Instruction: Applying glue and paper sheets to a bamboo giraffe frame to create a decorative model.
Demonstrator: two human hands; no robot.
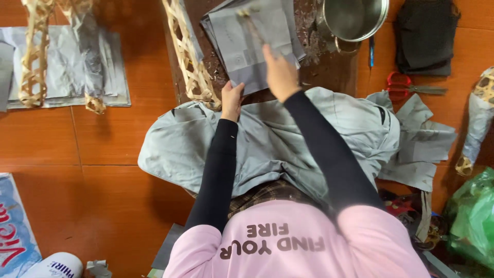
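Note:
My right hand [280, 72] is raised over a stack of grey paper sheets [247, 46] and grips a thin, blurred stick or brush [251, 23] whose tip lies on the top sheet. My left hand [231, 100] holds the near corner of that stack, right beside the lower end of a woven bamboo lattice strip [190, 62]. The sheets lie on a dark board [334, 72] in front of me. A grey cloth [267, 139] is spread over my lap under both forearms.
A metal pot [355, 18] stands at the board's far right, with red-handled scissors [406, 87] and a black cloth [424, 36] beyond it. Paper-covered bamboo pieces [62, 62] lie at the left, another [478, 118] at the right. A green plastic bag [473, 216] sits near right.

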